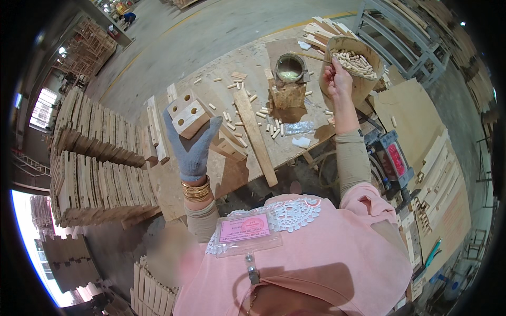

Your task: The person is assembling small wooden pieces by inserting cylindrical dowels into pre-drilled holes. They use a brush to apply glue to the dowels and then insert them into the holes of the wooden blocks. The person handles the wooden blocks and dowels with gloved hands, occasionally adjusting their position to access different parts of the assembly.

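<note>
My left hand [191, 150], in a grey glove, is closed around wooden pieces [185, 117] held side by side, their ends with drilled holes facing up. My bare right hand [337, 80] pinches a thin stick [310, 56], which points left toward a round pot [290, 68] with pale liquid inside. The pot stands on a worn wooden block [288, 96]. Right beside my right hand is a tall bin [354, 88] filled with wooden dowels [356, 62]. Loose dowels [262, 112] lie scattered over the workbench [219, 97].
A long wooden strip [255, 138] lies across the bench. Stacked wooden parts [100, 184] rise on the left. To the right are a red-and-grey device [394, 158] with hoses and cardboard [406, 113] bearing more wooden parts. A grey metal rack [400, 39] stands behind.
</note>
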Demonstrator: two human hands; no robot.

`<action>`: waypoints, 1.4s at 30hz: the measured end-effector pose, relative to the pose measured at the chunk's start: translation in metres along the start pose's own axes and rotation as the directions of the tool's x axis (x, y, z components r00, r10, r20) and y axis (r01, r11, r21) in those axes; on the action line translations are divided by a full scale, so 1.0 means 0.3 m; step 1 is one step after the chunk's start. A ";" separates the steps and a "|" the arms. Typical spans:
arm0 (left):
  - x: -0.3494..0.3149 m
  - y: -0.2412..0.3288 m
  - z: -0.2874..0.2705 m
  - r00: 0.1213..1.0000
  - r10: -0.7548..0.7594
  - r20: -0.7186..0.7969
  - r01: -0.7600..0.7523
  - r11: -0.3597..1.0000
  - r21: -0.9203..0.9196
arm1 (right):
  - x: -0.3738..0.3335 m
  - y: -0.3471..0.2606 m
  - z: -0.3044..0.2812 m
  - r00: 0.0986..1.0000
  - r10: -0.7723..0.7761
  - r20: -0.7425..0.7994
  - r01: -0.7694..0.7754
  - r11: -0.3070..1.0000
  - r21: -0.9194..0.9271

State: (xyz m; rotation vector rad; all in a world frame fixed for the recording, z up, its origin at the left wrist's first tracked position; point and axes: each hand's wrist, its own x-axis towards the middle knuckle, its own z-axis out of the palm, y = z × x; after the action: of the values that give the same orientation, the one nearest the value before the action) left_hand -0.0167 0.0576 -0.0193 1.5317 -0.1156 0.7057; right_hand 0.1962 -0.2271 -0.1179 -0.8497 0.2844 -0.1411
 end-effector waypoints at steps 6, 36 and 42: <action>-0.013 0.003 0.001 0.995 -0.096 0.010 0.096 0.990 -0.107 | 0.004 -0.025 -0.003 0.991 -0.010 0.132 -0.013 0.985 0.173; 0.012 -0.056 -0.041 0.992 0.122 0.041 -0.128 0.971 0.204 | -0.757 -0.293 0.752 0.018 0.017 1.000 0.877 0.480 -0.024; 0.013 -0.066 -0.046 0.993 0.104 0.057 -0.116 0.957 0.266 | -0.799 -0.331 0.780 -0.128 0.055 0.990 0.929 0.356 0.100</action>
State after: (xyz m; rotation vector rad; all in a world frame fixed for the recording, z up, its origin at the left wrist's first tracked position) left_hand -0.0089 0.0741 -0.0356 1.8119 -0.1420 0.8027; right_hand 0.0376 -0.0673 0.1493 -1.7128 -1.6221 -0.2406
